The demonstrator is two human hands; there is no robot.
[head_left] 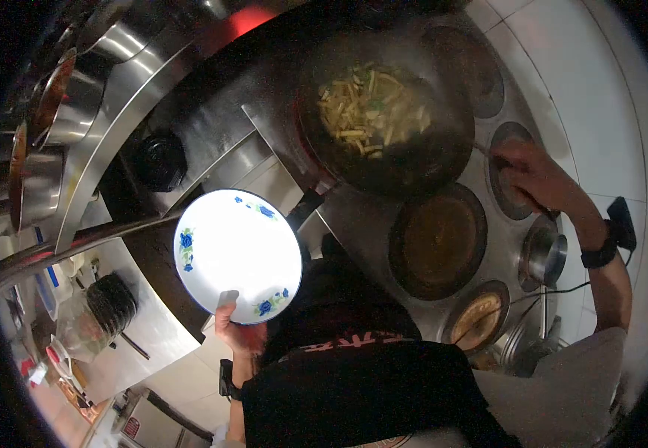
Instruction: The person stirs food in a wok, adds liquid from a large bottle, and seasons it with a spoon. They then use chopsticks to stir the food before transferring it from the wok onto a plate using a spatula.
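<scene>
My left hand (242, 336) grips the lower rim of a white plate (238, 250) with blue flowers, its thumb on top. The plate's face is brightly lit and bare. Beyond it, a dark wok (421, 164) holds pale, stick-shaped pieces of food (368, 108), slightly hazy with steam. The wok's black handle (307, 209) points toward the plate's right edge. At the wok's right side, my right hand (529, 175) is closed around a thin metal utensil handle (480, 148) reaching over the wok rim. The utensil's working end is hidden or too dark to see.
A round, dark, brownish pan or burner well (439, 239) lies right of my body. Near it stand a small metal pot (546, 254) and a round lid-like piece (479, 315). Steel shelving (126, 112) curves along the left. A black coiled item (111, 302) sits on a lower-left counter.
</scene>
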